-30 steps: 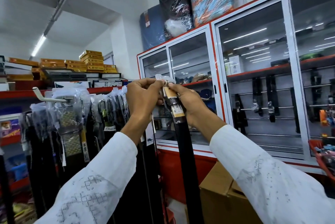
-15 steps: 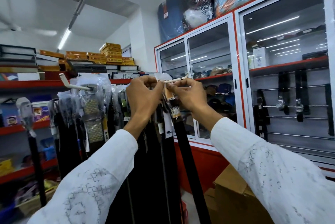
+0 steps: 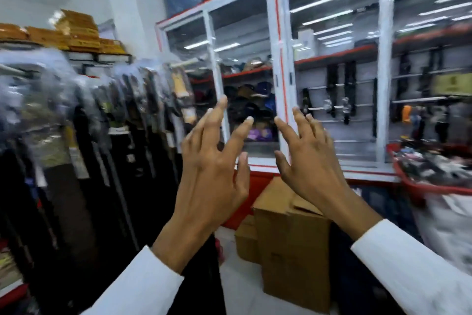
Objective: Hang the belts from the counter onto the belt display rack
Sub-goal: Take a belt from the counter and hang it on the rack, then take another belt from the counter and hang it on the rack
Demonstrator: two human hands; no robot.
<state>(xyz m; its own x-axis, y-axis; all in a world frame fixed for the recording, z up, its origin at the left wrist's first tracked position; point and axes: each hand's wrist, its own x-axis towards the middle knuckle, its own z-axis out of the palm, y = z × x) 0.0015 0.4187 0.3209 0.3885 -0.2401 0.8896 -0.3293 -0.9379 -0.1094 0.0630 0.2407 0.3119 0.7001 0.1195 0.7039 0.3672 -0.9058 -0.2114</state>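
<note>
Several dark belts (image 3: 122, 151) in clear plastic sleeves hang in a row from the display rack (image 3: 182, 63) on the left. The rightmost belt (image 3: 180, 87), with a tan card at its top, hangs at the rack's right end. My left hand (image 3: 212, 169) is raised to the right of that belt, fingers spread, holding nothing. My right hand (image 3: 309, 159) is up beside it, also spread and empty. Both hands are apart from the belts. The view is blurred by motion.
A glass-fronted cabinet (image 3: 278, 79) with red trim stands ahead, with caps and hung belts inside. Brown cardboard boxes (image 3: 291, 243) sit on the floor below my hands. A red basket (image 3: 429, 184) of goods is at the right. Yellow boxes (image 3: 76, 33) are stacked on the left shelf.
Both hands have let go of the belt with the tan card, which now hangs on the rack. The hands have pulled back and opened, and the view has swung right.
</note>
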